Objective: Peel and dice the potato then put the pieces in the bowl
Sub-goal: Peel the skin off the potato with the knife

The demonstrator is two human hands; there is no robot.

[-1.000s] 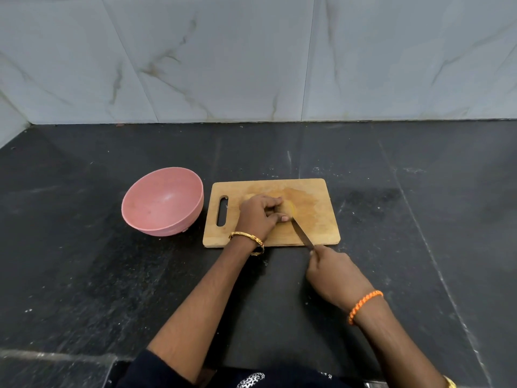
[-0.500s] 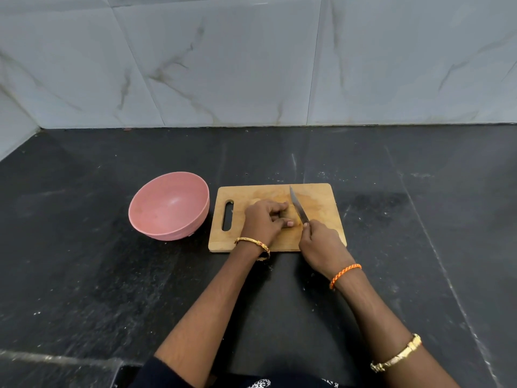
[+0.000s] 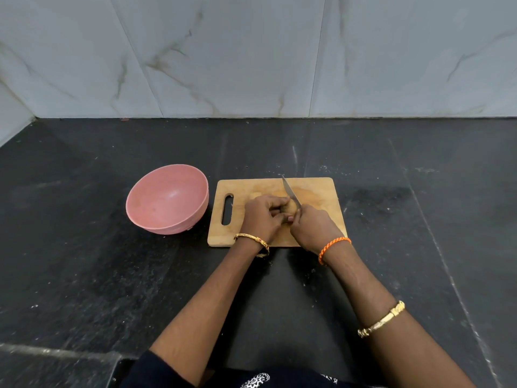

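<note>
The potato (image 3: 291, 209) rests on the wooden cutting board (image 3: 316, 194), mostly hidden under my fingers. My left hand (image 3: 264, 217) is curled over it and holds it down. My right hand (image 3: 313, 229) grips the handle of a knife (image 3: 291, 194), whose blade lies against the potato's right side with the tip pointing away from me. An empty pink bowl (image 3: 167, 200) stands just left of the board.
The board and bowl sit on a dark stone counter (image 3: 84, 275), with a marble-tiled wall (image 3: 251, 51) behind. The counter's front edge (image 3: 56, 352) shows at the lower left.
My right hand has moved forward from the counter onto the board, bringing the knife blade up against the potato. The left hand has stayed on the potato.
</note>
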